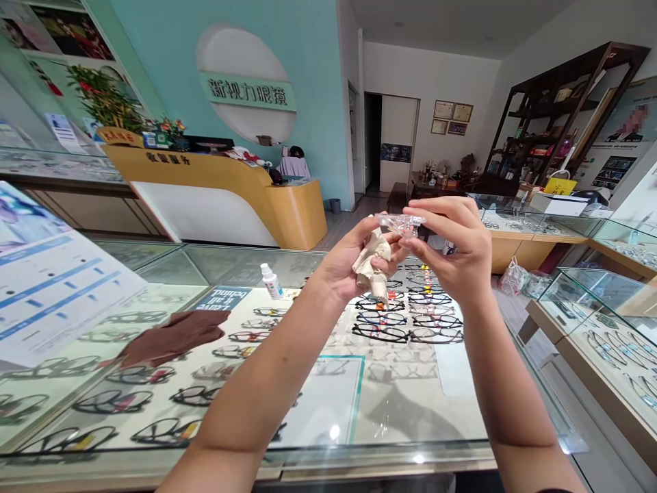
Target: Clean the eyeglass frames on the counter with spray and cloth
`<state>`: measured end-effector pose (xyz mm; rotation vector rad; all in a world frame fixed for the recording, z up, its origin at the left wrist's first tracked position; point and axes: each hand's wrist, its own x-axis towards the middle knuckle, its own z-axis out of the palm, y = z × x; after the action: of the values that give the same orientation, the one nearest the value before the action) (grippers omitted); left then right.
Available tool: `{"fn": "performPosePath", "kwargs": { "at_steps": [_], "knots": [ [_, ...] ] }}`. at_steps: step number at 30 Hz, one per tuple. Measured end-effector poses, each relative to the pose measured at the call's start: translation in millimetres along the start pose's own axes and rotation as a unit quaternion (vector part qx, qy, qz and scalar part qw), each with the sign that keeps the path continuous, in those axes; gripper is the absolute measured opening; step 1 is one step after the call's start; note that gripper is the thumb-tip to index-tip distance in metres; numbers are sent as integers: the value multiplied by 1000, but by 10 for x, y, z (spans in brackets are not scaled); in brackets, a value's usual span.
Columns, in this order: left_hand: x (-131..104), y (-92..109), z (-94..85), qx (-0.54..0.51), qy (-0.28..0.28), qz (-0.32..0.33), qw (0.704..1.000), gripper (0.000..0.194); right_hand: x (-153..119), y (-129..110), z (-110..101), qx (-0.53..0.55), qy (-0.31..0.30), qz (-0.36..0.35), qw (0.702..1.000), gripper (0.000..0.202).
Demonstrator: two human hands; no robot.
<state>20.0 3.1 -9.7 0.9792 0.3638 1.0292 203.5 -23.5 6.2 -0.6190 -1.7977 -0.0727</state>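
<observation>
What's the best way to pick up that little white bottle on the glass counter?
I'd wrap a hand around the body of the white bottle, below its narrower cap, coming from the left. It stands upright with a wider body, and that side looks clear of the left forearm.

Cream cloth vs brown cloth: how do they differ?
Colour: the cream cloth is pale, the brown cloth dark.
Place: the cream cloth is in the left hand; the brown cloth lies on the glass counter.
Pose: the cream cloth is bunched, the brown cloth more spread out.
Both look rumpled.
</observation>
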Motion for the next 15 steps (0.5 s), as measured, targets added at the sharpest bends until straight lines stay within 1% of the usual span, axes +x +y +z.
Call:
{"fn": "performPosePath", "kwargs": {
  "at_steps": [2, 4, 6, 7, 8, 9, 10, 11, 12, 13, 14, 15],
  "knots": [
    [30, -25, 5, 20, 1, -5, 1000, 38, -9, 22, 23, -1, 24, 4, 1000, 18],
    [64, -29, -17, 65, 11, 9, 998, 41, -11, 38, 20, -11, 46, 15, 999, 18],
    [61, 30, -69, 136, 55, 66, 987, 42, -3, 57, -6, -14, 54, 27, 998, 17],
    [30, 90, -102, 185, 89, 107, 973, 41, 4, 73, -23, -12, 50, 32, 998, 17],
    [-24, 169, -135, 244, 126, 147, 950, 39, 12, 96, -40, -9, 42, 37, 998, 16],
    [-102, 261, -165, 314, 160, 181, 918, 38, 20, 126, -53, -6, 30, 42, 999, 16],
    [-203, 356, -189, 393, 177, 189, 882, 37, 26, 164, -60, -3, 15, 45, 999, 16],
    [-321, 443, -204, 469, 177, 172, 848, 37, 30, 208, -59, 0, -2, 48, 999, 17],
    [-452, 509, -211, 523, 165, 157, 822, 37, 30, 259, -48, 0, -22, 51, 998, 17],
    [-594, 545, -211, 539, 144, 161, 814, 35, 25, 313, -29, -1, -43, 56, 998, 18],
    [-746, 544, -204, 529, 130, 181, 819, 32, 16, 371, 0, -8, -64, 63, 996, 19],
    [-909, 506, -192, 494, 153, 236, 823, 31, 2, 431, 36, -18, -87, 71, 994, 19]
  ]
}}
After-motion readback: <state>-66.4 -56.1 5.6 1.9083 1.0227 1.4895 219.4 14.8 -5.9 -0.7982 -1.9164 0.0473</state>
